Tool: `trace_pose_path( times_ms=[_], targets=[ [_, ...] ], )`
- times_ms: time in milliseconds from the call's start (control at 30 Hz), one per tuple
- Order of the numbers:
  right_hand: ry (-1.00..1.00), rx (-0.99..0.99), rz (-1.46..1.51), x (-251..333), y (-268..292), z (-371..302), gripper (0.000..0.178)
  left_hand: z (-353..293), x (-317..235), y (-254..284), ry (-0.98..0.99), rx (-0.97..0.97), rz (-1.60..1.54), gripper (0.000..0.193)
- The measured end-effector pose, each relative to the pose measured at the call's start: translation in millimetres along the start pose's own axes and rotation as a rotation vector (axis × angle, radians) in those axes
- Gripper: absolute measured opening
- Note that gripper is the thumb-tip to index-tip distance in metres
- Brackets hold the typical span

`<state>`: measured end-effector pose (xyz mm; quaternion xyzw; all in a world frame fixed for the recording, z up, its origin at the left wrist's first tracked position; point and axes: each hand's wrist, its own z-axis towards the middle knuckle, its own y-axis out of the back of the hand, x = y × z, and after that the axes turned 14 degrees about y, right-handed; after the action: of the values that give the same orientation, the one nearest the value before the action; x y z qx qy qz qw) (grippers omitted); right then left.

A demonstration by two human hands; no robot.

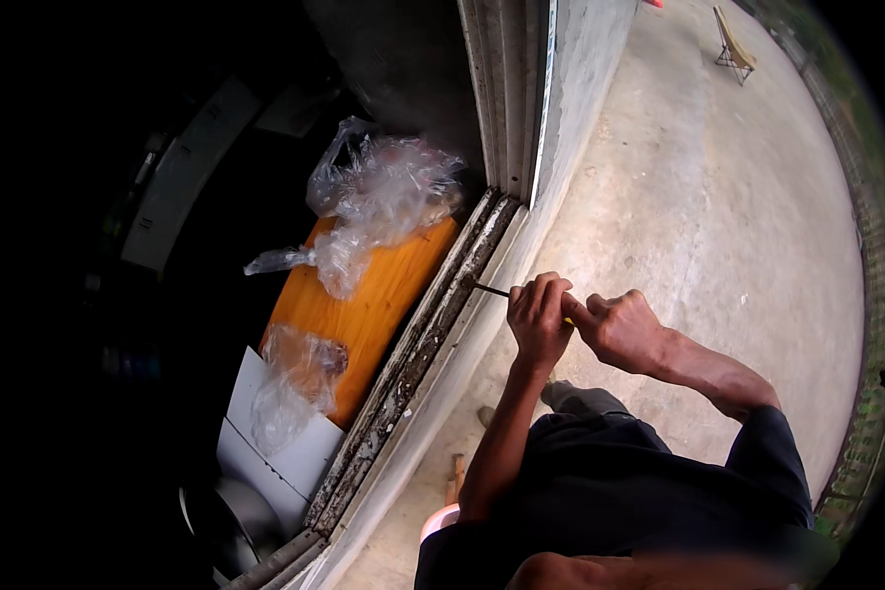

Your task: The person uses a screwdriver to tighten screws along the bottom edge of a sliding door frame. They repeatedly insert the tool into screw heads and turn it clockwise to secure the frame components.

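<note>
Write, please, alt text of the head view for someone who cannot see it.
A person's left hand and right hand hold a thin dark tool, its tip at a dirty sill track. Left of it, clear plastic bags lie over an orange board; right of it stretches pale concrete floor.

I count two grips, one left grip [539, 320] and one right grip [621, 331], and one thin rod [492, 290]. Indoors there's one wooden worktop [403, 285], one metal pot [244, 519] and two heaps of clear plastic, an upper heap [383, 187] and a lower heap [290, 393]; I can't tell how many bags. Outside, one chair [734, 49].
</note>
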<state>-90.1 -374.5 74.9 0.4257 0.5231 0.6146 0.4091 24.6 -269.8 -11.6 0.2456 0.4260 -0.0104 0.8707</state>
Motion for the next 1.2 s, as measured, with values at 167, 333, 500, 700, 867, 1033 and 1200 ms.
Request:
trace_pose_path(
  times_ms=[167,333,500,700,867,1033,1200],
  targets=[
    [0.184,0.045,0.063,13.8,-1.1,4.8,0.055,-26.9,-0.3,24.5,0.021,-0.093,0.109,0.02],
    [0.215,0.004,0.096,23.1,0.3,20.0,0.05,-33.3,-1.8,48.7,0.073,-0.081,0.129,0.021],
    [0.022,0.017,0.001,-2.4,20.2,6.9,0.039,-1.0,-12.3,8.3,0.038,-0.008,-0.016,0.024],
    [0.294,0.055,0.166,24.7,-0.7,21.5,0.05,-43.7,-2.1,57.9,0.099,-0.102,0.197,0.023],
    [0.148,0.009,0.148,11.4,13.6,23.4,0.037,-23.6,-10.9,42.4,0.131,-0.055,0.126,0.029],
    [0.175,0.007,0.134,-1.7,18.7,20.6,0.034,-16.0,-12.7,28.2,0.108,-0.056,0.081,0.025],
    [0.207,0.04,0.236,-2.1,31.4,38.0,0.038,-18.3,-13.6,43.2,0.175,-0.11,0.131,0.024]
  ],
)
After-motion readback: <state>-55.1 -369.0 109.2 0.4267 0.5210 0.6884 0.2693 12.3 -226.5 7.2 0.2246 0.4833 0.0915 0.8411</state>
